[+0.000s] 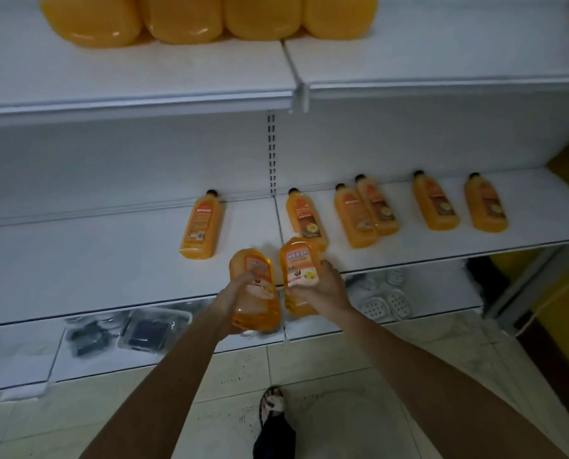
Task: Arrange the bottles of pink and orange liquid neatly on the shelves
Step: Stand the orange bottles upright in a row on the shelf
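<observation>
My left hand (235,294) grips an orange bottle (255,289) and my right hand (322,286) grips a second orange bottle (299,266). Both bottles hang side by side above the front edge of the white middle shelf (110,260). On that shelf several more orange bottles lie flat with black caps toward the back: one on the left (203,225), one near the centre (306,218), a touching pair (365,212) and two apart at the right (435,205) (485,207). Several orange bottles (183,18) stand in a row on the upper shelf (144,77).
The bottom shelf holds dark packaged items (144,331) at the left and white soap dishes (387,304) at the right. Below is a pale tiled floor (342,392), with my sandalled foot (273,405) on it. A yellow wall (568,293) borders the right.
</observation>
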A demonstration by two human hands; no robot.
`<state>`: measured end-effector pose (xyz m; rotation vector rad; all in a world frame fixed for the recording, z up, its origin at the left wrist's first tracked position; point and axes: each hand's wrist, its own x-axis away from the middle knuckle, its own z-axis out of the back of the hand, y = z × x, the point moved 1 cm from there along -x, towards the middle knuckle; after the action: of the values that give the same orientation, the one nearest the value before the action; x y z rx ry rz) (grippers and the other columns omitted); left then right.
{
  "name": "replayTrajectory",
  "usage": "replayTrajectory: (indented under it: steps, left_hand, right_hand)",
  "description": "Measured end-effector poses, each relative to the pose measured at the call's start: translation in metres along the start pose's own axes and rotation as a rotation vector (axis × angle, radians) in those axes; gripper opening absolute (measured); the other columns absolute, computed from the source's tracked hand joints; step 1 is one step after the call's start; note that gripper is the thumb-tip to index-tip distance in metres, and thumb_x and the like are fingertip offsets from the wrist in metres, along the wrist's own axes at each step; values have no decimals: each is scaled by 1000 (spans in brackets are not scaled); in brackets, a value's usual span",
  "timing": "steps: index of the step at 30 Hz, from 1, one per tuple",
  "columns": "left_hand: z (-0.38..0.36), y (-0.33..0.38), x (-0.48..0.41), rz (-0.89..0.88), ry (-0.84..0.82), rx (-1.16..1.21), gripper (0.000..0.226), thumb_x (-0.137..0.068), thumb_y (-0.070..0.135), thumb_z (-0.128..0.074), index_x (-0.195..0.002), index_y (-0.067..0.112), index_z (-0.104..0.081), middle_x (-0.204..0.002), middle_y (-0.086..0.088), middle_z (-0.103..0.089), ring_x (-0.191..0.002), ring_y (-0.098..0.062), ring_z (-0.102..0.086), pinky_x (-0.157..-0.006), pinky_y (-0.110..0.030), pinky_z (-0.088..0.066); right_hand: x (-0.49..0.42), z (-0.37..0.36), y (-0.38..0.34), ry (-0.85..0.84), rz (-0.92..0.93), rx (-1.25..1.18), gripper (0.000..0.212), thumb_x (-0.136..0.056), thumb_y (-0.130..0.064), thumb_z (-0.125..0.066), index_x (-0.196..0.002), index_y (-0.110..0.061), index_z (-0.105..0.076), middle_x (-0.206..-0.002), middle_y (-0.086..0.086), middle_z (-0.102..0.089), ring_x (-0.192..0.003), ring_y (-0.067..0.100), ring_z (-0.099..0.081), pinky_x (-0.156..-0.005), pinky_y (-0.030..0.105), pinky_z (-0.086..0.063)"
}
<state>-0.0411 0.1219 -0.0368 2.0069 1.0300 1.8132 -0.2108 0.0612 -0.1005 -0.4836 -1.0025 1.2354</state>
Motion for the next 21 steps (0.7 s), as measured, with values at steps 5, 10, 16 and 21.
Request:
replayTrajectory:
  steps: [5, 10, 16, 21]
  left_hand:
    - [-69, -14, 56, -139, -133, -93, 31, -85, 15, -63, -114, 8, -54, -97, -16, -65, -82, -29, -63, -61, -36, -56]
    - [-157, -4, 113, -257, -207, -279, 31, -79, 16, -71, -107, 10, -57, -92, -12, -70, -86, -29, -66, -75, -39, -56]
    - [-275, 23, 157, -506, -385, -429, 47, -81, 23, -70, -122, 12, -51, -111, -11, -65, -92, -26, -64, -76, -37, -54]
    - [-357, 41, 173, -641, -486, -416, 54, -84, 29, -66, -131, 14, -45, -119, -11, -61, -99, -26, -62, -75, -35, -54]
  right_hand:
    - [54, 100, 6, 162, 39, 2, 104, -31, -59, -77, -121, -18, -48, -110, 6, -60, -99, 25, -60, -83, 40, -54]
    - [109, 220, 19, 327, 27, 80, 90, -55, -45, -85, -127, -11, -42, -119, 10, -54, -106, 27, -57, -85, 38, -51]
    - [161, 344, 32, 540, 33, -63, 96, -56, -44, -85, -134, -15, -37, -124, 8, -53, -110, 26, -55, -90, 44, -50]
    - [179, 417, 34, 671, 132, -226, 81, -59, -30, -86, -129, -23, -45, -107, -3, -62, -91, 13, -62, -71, 31, -53]
